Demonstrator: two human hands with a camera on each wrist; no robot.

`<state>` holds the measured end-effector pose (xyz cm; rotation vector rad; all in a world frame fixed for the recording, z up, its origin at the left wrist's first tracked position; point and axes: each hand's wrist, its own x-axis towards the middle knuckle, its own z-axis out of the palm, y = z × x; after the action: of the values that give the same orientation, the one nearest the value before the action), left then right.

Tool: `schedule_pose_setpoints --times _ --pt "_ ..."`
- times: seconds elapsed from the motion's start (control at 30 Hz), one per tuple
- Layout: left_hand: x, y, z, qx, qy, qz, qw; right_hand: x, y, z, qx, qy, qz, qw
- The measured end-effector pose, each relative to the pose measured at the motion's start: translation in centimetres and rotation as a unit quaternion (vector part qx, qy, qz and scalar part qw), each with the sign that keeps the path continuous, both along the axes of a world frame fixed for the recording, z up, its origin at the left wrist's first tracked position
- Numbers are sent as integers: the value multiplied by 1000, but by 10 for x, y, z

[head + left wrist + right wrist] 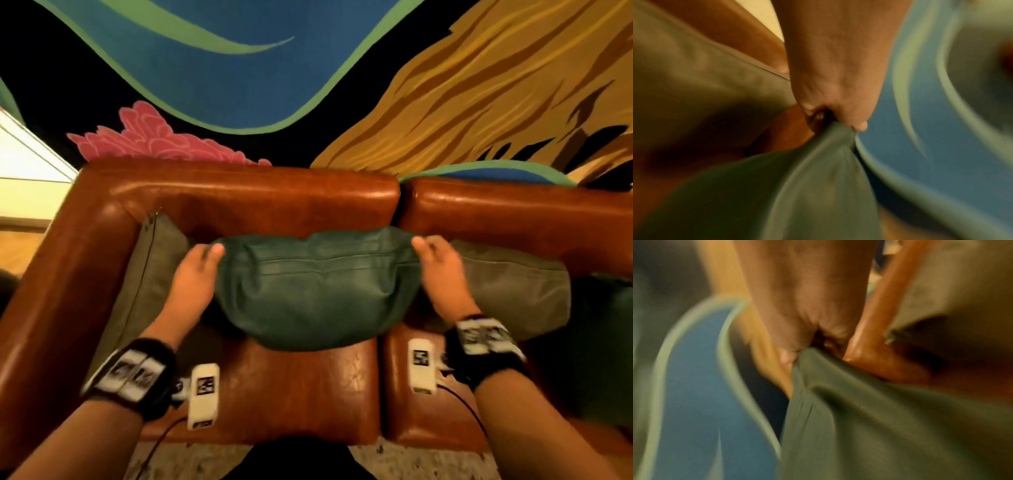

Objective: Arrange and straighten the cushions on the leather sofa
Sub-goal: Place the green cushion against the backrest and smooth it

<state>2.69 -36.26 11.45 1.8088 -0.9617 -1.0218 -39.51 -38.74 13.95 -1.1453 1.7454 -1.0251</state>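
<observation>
Dark green cushion is held up over the brown leather sofa, in front of the backrest near the sofa's left corner. Left hand pinches its upper left corner, right hand pinches the upper right; cushion sags between them. Olive cushion leans on the left armrest. Grey-green cushion sits against the backrest just right of the right hand. Wrist views blurred.

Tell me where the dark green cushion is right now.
In the head view the dark green cushion is at centre, in front of the sofa backrest, held by its top corners by the left hand and right hand, between two grey-green cushions.
</observation>
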Motion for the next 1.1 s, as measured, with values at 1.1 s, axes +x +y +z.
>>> schedule_pose_setpoints --times 1.1 --pt "13 2 -125 161 203 85 962 74 12 -182 55 510 147 845"
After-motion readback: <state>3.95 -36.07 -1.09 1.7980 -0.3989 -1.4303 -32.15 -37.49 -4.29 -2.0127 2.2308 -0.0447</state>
